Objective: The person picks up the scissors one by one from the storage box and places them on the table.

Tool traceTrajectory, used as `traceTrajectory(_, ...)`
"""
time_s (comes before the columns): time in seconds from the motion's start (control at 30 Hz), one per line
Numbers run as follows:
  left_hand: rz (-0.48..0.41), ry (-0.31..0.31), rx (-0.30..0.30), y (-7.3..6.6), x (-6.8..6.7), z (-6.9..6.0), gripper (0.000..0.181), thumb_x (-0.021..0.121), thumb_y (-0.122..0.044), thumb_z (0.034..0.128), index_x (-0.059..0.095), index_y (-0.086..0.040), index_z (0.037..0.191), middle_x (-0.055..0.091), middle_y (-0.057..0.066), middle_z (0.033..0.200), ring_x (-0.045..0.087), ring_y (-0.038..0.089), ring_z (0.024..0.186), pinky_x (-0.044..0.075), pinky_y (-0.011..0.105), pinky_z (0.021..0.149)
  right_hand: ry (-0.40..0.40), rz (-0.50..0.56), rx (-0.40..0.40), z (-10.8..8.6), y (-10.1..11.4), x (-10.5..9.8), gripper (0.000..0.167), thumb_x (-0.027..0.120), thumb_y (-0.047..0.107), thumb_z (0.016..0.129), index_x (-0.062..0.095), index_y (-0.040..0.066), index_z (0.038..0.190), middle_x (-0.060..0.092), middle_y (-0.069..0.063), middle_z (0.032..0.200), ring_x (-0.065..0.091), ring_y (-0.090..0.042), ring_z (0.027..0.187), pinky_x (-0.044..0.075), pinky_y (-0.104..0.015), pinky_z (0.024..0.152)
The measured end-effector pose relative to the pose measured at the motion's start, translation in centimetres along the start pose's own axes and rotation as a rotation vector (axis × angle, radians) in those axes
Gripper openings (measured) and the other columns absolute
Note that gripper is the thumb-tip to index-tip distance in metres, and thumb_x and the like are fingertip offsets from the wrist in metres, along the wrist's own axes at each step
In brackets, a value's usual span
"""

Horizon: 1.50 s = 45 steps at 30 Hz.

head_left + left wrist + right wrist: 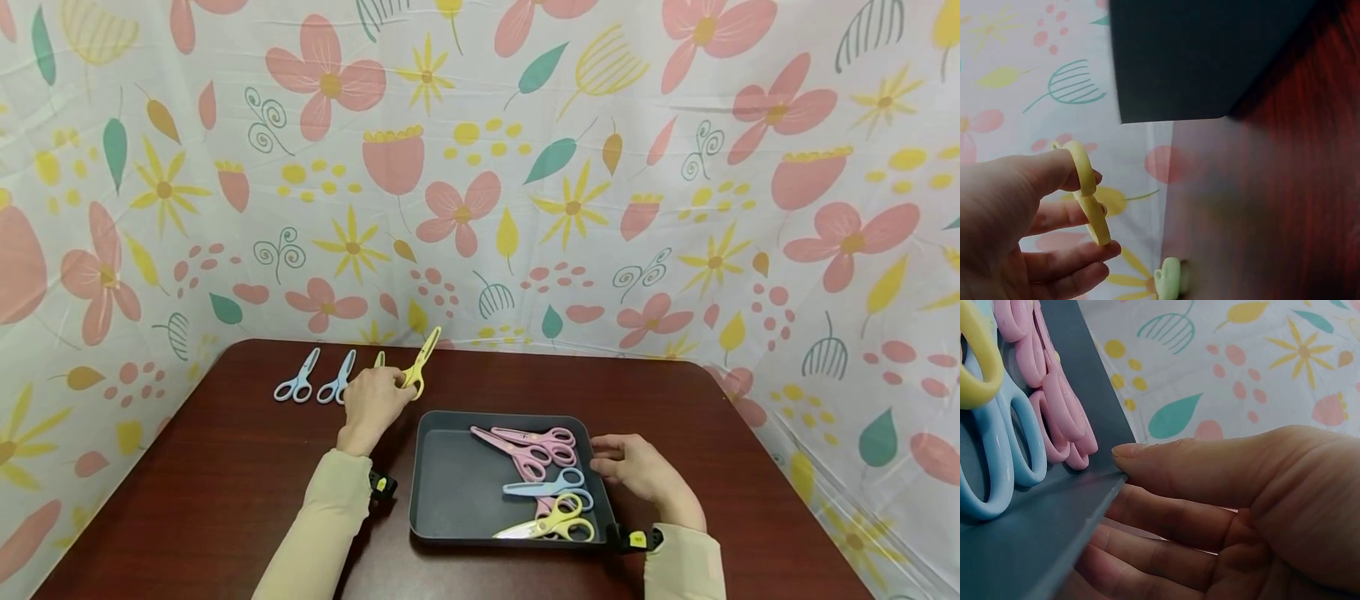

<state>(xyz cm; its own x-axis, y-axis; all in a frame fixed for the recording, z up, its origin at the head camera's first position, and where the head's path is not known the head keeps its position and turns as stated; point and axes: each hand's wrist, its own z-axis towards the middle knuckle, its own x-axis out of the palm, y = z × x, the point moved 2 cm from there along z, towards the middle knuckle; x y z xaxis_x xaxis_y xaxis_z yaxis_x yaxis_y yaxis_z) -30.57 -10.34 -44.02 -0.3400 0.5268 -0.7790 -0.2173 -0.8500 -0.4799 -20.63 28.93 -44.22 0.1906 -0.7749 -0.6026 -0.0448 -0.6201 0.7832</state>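
My left hand (372, 402) pinches a pair of yellow scissors (424, 357) by the handle loops, blades pointing away, above the back of the table. In the left wrist view, the thumb and fingers are around those scissors (1086, 172). Green scissors (380, 359) lie partly hidden behind that hand; their handle (1170, 278) shows in the left wrist view. The dark grey tray (450, 414) holds pink scissors (517, 450), blue scissors (551, 486) and yellow scissors (558, 521), overlapping at its right side. My right hand (1210, 506) grips the tray's right edge, thumb on the rim, fingers outside.
Two pairs of pale blue scissors, one farther left (298, 379) and one nearer the left hand (339, 379), lie in a row at the back left of the brown table (225, 467). A flower-patterned cloth (480, 167) hangs behind the table.
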Motion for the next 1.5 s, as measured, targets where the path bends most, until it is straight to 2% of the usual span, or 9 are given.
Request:
traceTrajectory(0.27,0.048,-0.023,-0.024,0.4,0.9,0.3,0.028,0.076,-0.027,0.0809,0.063,-0.020,0.056,0.044,-0.005,0.046,0.040,0.018,0.042,0.027,0.031,0.040,0.018,0.001,-0.012,-0.1,0.0,0.0,0.042,0.068,0.002,0.088,0.056,-0.012,0.126,0.068,-0.022,0.109,0.068,-0.026,0.093,0.056,-0.039,0.073)
traceTrajectory(0.4,0.048,-0.028,-0.042,0.5,0.9,0.6,0.029,0.076,-0.028,0.0815,0.064,-0.020,0.057,0.045,-0.004,0.046,0.040,0.019,0.042,0.026,0.031,0.039,0.001,-0.009,-0.004,0.0,0.1,-0.1,0.040,0.067,0.001,0.089,0.057,-0.010,0.126,0.068,-0.021,0.109,0.068,-0.026,0.092,0.056,-0.039,0.073)
traceTrajectory(0.53,0.046,-0.005,-0.059,0.5,1.1,1.0,0.026,0.076,-0.029,0.0822,0.066,-0.020,0.060,0.048,-0.004,0.048,0.043,0.020,0.044,0.030,0.033,0.043,-0.011,-0.013,0.005,-0.1,0.0,-0.1,0.040,0.067,0.000,0.088,0.058,-0.010,0.125,0.068,-0.021,0.109,0.068,-0.026,0.092,0.056,-0.040,0.073)
traceTrajectory(0.8,0.096,0.078,-0.102,0.1,1.9,1.6,0.038,0.074,-0.036,0.0809,0.059,-0.020,0.050,0.048,-0.002,0.048,0.047,0.023,0.052,0.037,0.043,0.059,0.004,-0.015,-0.003,-0.2,-0.2,-0.2,0.040,0.068,0.003,0.088,0.058,-0.010,0.125,0.068,-0.021,0.109,0.068,-0.026,0.092,0.056,-0.039,0.073)
traceTrajectory(0.97,0.100,0.117,-0.121,-0.5,2.4,2.3,0.041,0.071,-0.038,0.0810,0.056,-0.018,0.049,0.049,0.000,0.048,0.048,0.024,0.052,0.037,0.046,0.065,-0.010,-0.018,-0.001,0.0,-0.1,-0.5,0.040,0.068,0.002,0.088,0.058,-0.010,0.125,0.067,-0.021,0.111,0.068,-0.026,0.092,0.056,-0.039,0.074)
traceTrajectory(1.27,0.145,0.156,-0.135,0.0,3.2,2.1,0.046,0.071,-0.039,0.0802,0.050,-0.016,0.046,0.042,0.000,0.046,0.046,0.023,0.047,0.035,0.040,0.053,-0.007,-0.009,0.012,0.0,-0.2,0.0,0.039,0.068,0.001,0.088,0.058,-0.009,0.125,0.068,-0.021,0.110,0.068,-0.026,0.093,0.056,-0.039,0.074)
traceTrajectory(1.5,0.168,0.183,-0.133,0.1,3.3,2.0,0.048,0.073,-0.040,0.0796,0.048,-0.016,0.046,0.042,0.001,0.049,0.046,0.023,0.047,0.034,0.039,0.051,0.003,-0.015,0.003,0.2,-0.1,0.1,0.039,0.068,0.001,0.088,0.059,-0.010,0.124,0.068,-0.021,0.109,0.068,-0.025,0.092,0.056,-0.039,0.074)
